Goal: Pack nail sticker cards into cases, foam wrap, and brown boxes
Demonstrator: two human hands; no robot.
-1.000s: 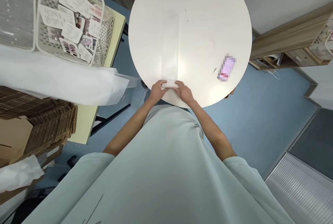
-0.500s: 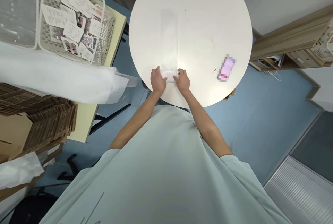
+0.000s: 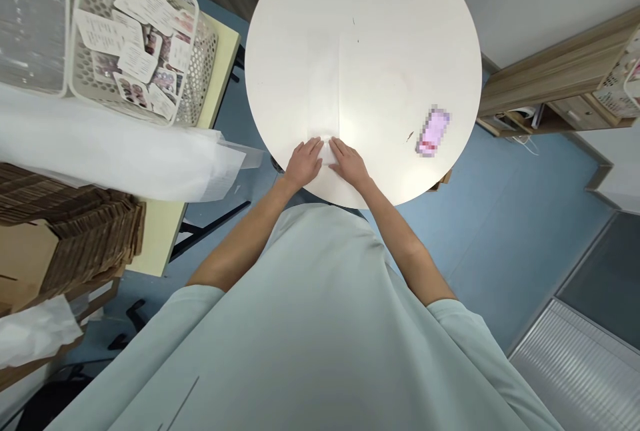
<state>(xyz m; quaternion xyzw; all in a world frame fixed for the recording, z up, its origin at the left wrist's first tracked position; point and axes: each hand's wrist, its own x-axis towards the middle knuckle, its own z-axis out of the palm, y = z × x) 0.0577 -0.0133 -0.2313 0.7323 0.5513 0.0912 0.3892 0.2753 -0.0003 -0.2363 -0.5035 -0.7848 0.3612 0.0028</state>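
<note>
A long, thin, translucent white wrapping sheet (image 3: pixel 324 84) lies lengthwise on the round white table (image 3: pixel 410 37). Its near end is folded around a small, pale, flat bundle (image 3: pixel 327 155); what is inside cannot be made out. My left hand (image 3: pixel 303 164) is closed on the bundle's left side, its fingers reaching over the top and the thumb near the closer edge. From the right side my right hand (image 3: pixel 351 164) holds it the same way, fingertips close to those of the left. The fingers cover much of the bundle.
A blurred pink rectangular object (image 3: pixel 434 132) lies on the table's right. On the left side table, a white basket (image 3: pixel 185 94) holds several printed cards, beside a white sheet roll (image 3: pixel 125 151) and stacked cardboard (image 3: pixel 90 251). A wooden cabinet (image 3: pixel 555 81) stands at right.
Both hands have moved inward from the bundle's sides, and their fingers now lie over its top. The sheet's far end has come slightly nearer to me.
</note>
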